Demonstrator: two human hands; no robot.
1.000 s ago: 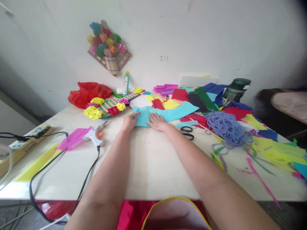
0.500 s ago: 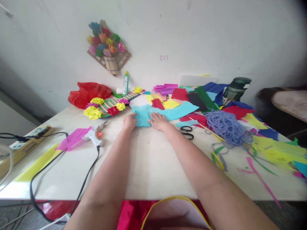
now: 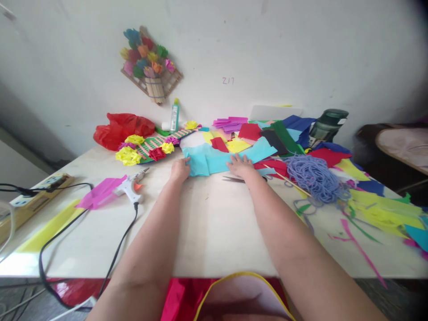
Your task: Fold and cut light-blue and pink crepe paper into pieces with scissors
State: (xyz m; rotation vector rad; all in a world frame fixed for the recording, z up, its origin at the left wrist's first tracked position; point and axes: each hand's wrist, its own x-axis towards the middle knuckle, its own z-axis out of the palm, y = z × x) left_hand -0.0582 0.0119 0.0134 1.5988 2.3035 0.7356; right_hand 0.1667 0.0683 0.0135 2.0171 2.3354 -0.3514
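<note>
A long strip of light blue crepe paper [image 3: 219, 161] lies across the middle of the table, its left part folded over on itself. My left hand [image 3: 180, 169] is closed on the left end of the strip, thumb and fingers at its edge. Spread on the strip's lower edge, right of the fold, my right hand [image 3: 240, 166] rests palm down with its fingers apart. Black-handled scissors [image 3: 232, 179] lie just below it, partly hidden by my right wrist.
A white glue gun [image 3: 130, 187] with its black cord lies left, near a power strip [image 3: 40, 196]. Behind stand a flower-decorated craft piece [image 3: 150, 149] and a glue bottle [image 3: 174, 117]. Right are tangled purple yarn [image 3: 312, 178], coloured paper scraps [image 3: 381, 209] and a dark jar [image 3: 329, 125].
My right hand has slid right along the crepe paper, away from the fold, and now covers the scissors' handles. My left hand stays at the paper's left end.
</note>
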